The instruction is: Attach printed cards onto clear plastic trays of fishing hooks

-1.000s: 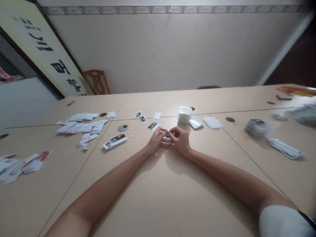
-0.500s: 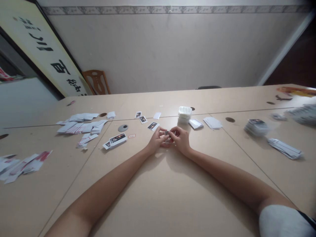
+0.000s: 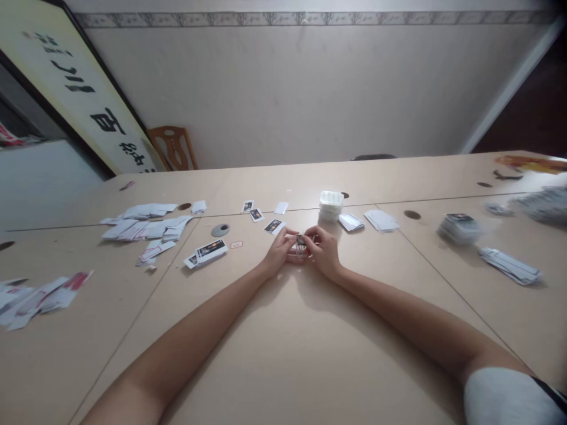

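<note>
Over the middle of a pale wooden worktop (image 3: 283, 360), seen from the wearer's head, two bare hands meet around one small object. It is a clear item (image 3: 301, 250) with a dark printed patch, too small to make out fully. The left hand (image 3: 279, 252) has its fingers and thumb clamped on its left side; the right hand (image 3: 325, 251) grips its right side, fingertips closed near the top. Just beyond the left hand lies a printed card (image 3: 274, 226), with two smaller printed cards (image 3: 252, 211) and a blank white card (image 3: 281, 208) nearer the worktop's far edge. Beyond the right hand stands a stack of clear boxes (image 3: 331, 206), with white cards (image 3: 351, 222) and a fan of white sheets (image 3: 381, 221) to its right. Toward the left edge are a pile of printed cards (image 3: 211, 250), a grey disc (image 3: 220, 230), a small red-bordered label (image 3: 236, 244) and heaps of white paper pieces (image 3: 137, 229). Toward the right edge sit another stack of clear boxes (image 3: 458, 230) with a dark printed top, and a bundle of white strips (image 3: 509, 265). Near the far left corner, a wooden chair (image 3: 188, 144) stands behind the worktop.
</note>
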`<state>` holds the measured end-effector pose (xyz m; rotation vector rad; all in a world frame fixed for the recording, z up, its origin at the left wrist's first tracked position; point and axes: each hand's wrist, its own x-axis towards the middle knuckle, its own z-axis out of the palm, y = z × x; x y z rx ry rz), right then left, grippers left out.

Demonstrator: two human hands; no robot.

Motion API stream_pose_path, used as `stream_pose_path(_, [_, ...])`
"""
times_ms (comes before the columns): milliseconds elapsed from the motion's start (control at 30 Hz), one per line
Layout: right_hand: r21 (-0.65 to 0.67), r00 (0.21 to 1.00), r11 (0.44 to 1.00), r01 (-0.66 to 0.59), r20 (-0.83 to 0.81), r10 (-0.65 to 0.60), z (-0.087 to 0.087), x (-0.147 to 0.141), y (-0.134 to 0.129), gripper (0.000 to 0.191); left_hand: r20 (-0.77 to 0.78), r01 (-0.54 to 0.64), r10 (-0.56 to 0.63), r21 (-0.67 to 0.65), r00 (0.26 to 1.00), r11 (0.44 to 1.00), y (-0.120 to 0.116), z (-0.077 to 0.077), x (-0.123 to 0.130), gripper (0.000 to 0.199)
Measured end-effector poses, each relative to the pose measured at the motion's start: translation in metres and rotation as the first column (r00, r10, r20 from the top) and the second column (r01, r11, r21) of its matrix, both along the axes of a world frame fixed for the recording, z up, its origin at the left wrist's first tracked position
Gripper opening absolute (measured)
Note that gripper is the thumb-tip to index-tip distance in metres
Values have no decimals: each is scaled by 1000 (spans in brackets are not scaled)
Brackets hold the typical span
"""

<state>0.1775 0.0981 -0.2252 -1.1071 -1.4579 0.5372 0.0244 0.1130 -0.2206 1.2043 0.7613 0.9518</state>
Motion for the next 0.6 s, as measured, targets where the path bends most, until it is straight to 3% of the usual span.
stream_pose_path(600, [5, 998, 1000, -22, 57, 21, -2, -2, 1, 10, 22, -17, 18, -17, 1000, 1000, 2, -2, 1, 52])
